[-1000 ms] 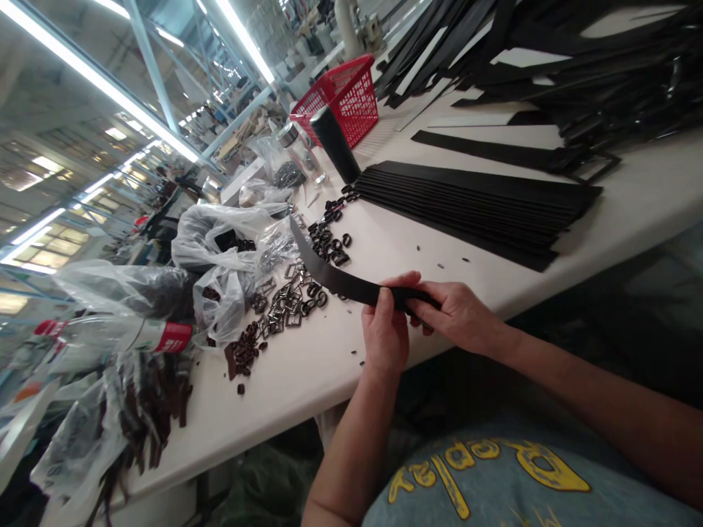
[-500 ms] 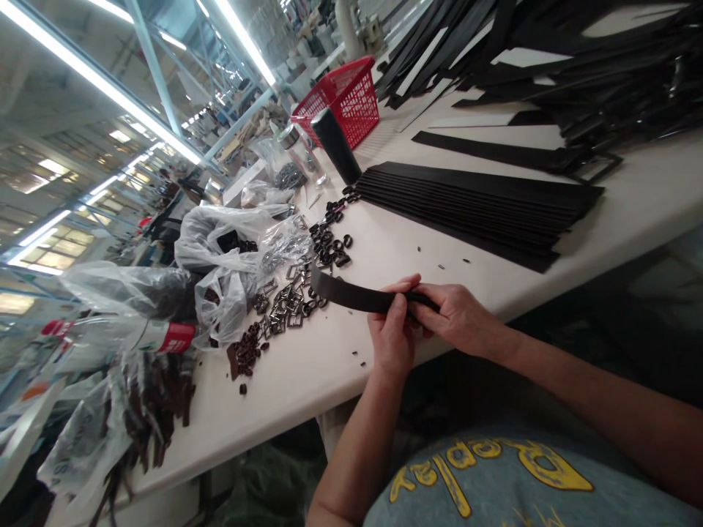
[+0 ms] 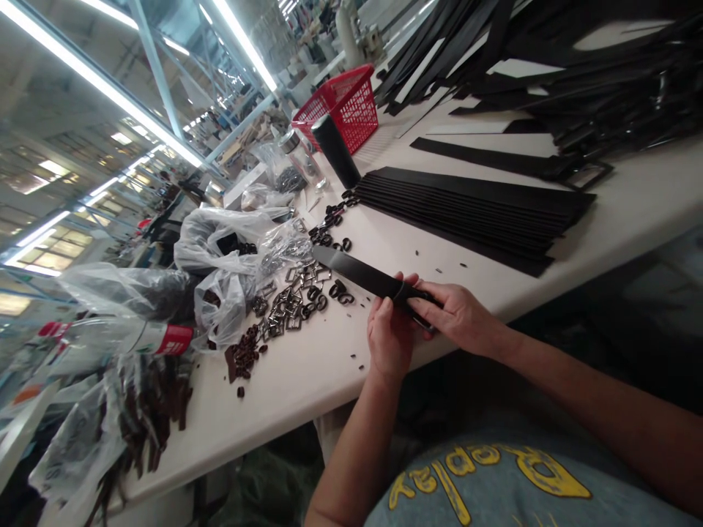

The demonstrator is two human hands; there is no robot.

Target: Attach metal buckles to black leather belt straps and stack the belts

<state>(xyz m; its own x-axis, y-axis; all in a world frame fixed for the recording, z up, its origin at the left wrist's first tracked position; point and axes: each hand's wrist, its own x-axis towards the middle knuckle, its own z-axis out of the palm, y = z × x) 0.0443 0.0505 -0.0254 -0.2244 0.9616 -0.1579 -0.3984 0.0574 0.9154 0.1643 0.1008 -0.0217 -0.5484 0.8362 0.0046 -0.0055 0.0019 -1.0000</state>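
Observation:
Both of my hands grip one black belt strap (image 3: 359,271) above the table's front edge. My left hand (image 3: 391,337) holds it from below, with thumb and fingers closed around it. At the strap's near end my right hand (image 3: 453,311) is closed, its fingers partly hiding that end; a bit of metal, perhaps a buckle, shows there. The strap's free, tapered end points away to the left, over a scatter of metal buckles (image 3: 288,311) and black belt loops (image 3: 336,245). Brown loops (image 3: 245,356) lie nearer, at the left.
Black straps (image 3: 472,212) lie stacked on the white table (image 3: 307,380), with a larger strap pile (image 3: 615,95) at the far right. Behind stand a dark cylinder (image 3: 336,151), a glass bottle (image 3: 301,157) and a red basket (image 3: 359,110). Plastic bags (image 3: 203,234) and a plastic bottle (image 3: 170,338) crowd the left.
The strap has turned so its broad face shows, and its free end has risen a little. My left thumb has shifted lower along it. My right hand stays at the near end.

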